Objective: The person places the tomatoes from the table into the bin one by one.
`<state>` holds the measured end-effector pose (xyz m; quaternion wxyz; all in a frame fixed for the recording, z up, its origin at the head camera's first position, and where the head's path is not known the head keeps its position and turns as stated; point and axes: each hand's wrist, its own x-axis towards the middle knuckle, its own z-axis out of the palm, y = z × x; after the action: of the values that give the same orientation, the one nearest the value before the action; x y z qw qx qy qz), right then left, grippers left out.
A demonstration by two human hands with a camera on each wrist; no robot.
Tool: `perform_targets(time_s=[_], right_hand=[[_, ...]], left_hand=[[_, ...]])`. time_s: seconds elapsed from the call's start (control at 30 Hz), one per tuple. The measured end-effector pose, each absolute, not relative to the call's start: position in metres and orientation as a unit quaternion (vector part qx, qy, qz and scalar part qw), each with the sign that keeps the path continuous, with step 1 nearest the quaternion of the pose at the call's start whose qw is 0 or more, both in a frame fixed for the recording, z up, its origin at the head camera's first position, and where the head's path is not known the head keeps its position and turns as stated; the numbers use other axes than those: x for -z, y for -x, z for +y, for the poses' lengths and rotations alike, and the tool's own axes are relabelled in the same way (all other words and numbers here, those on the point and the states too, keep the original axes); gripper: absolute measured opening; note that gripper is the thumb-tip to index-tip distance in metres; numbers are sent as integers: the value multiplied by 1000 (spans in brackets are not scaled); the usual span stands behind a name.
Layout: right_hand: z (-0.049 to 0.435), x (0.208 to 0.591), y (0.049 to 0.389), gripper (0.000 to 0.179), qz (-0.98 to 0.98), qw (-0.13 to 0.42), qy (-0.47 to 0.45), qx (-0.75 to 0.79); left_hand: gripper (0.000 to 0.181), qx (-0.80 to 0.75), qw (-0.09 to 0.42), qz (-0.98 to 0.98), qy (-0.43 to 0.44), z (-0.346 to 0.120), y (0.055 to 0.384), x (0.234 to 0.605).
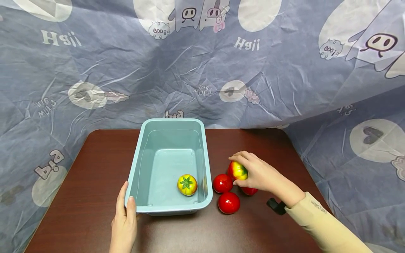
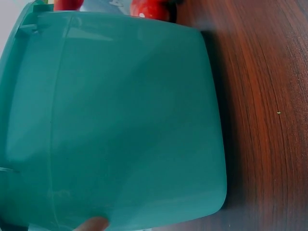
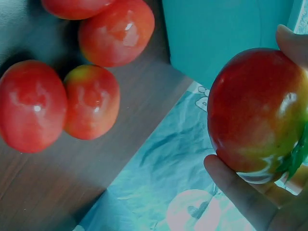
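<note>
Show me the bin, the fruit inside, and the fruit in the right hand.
Bin [image 1: 172, 163]: head view, bare inner floor.
Fruit inside [image 1: 187, 184]: head view, leafy top.
Held fruit [image 3: 255, 110]: right wrist view, red side.

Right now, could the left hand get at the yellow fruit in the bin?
Likely yes: the open bin leaves the yellow fruit uncovered, but the left hand, at the near left corner, would need to leave the rim.

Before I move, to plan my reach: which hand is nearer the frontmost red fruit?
Right: the right hand holds another fruit beyond the frontmost red fruit; the left hand is across the bin.
</note>
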<state>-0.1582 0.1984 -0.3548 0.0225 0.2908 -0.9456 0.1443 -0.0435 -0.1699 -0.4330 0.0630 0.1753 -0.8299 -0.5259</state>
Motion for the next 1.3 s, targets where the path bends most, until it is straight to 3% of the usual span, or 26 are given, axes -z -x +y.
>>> perform_targets(time_s=[0.9,1.3], right_hand=[[148,322,179,64,-935,11,-313,-168],[122,314,181,65,-927,0,-337,-164]], left_hand=[[51,522,41,-832,-185,-171,44,432],[51,516,56,-836,-180,-171,44,432]])
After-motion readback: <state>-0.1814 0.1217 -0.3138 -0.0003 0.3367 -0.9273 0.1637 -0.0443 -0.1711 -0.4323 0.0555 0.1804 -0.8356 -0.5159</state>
